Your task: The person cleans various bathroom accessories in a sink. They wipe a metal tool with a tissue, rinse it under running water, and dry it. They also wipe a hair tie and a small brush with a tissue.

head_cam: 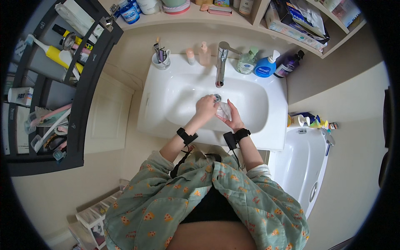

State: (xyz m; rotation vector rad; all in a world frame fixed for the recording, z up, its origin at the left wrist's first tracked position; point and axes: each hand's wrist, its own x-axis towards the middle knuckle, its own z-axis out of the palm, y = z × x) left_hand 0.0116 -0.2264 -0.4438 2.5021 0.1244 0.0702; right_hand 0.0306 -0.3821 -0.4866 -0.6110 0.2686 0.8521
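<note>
Both my hands are over the basin of a white washbasin point(187, 131). My right hand point(232, 117) holds a crumpled, whitish translucent piece point(224, 111), perhaps thin cloth or plastic, between thumb and fingers. My left hand point(206, 107) touches that piece's left edge with its fingers bent; whether it grips it is hidden. Just beyond the hands is the metal drain point(217, 98), partly covered by the left fingers. The chrome faucet point(222, 62) stands above it, and no water stream is visible from its spout.
Along the basin's back edge stand a cup of brushes point(162, 62), a pink pump bottle point(204, 54), a green pump bottle point(247, 61), a blue pump bottle point(265, 66) and a purple bottle point(289, 65). An open cabinet door point(90, 78) with racks hangs at left; a bathtub point(297, 162) lies right.
</note>
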